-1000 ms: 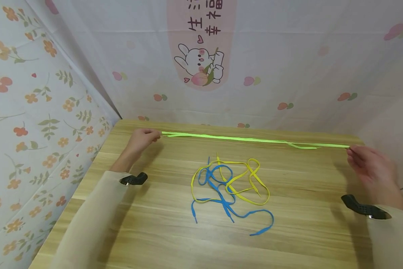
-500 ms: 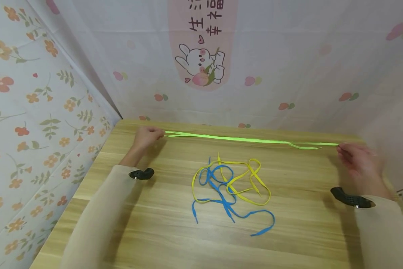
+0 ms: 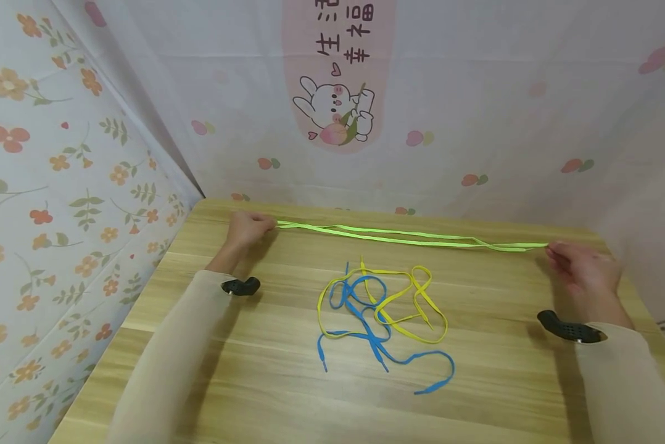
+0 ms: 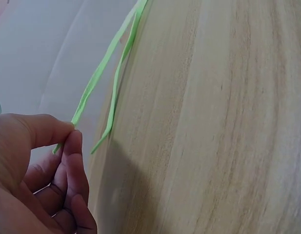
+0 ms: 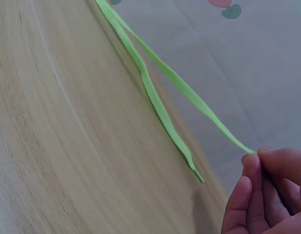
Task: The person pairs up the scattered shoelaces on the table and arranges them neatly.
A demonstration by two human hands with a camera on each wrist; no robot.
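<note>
A neon green shoelace [image 3: 388, 237] stretches across the far part of the table, its strands crossing near both ends. My left hand [image 3: 249, 228] pinches one end between thumb and forefinger; in the left wrist view a loose tip of the green shoelace [image 4: 111, 107] hangs beside the fingers. At the right, my right hand [image 3: 585, 265] pinches the other end, and the right wrist view shows another free tip on the green shoelace [image 5: 165, 119]. Nearer me, a yellow shoelace [image 3: 445, 320] and a blue shoelace [image 3: 416, 356] lie loosely looped and overlapping on the wood.
The wooden table [image 3: 288, 407] meets a white printed cloth [image 3: 449, 92] along its far edge. A floral cloth [image 3: 44, 246] hangs along the left side. Black wrist mounts [image 3: 571, 330] sit on both wrists.
My right hand has moved left, and my left hand slightly right, bringing the ends closer. The green shoelace has slackened and its strands have spread apart in the middle.
</note>
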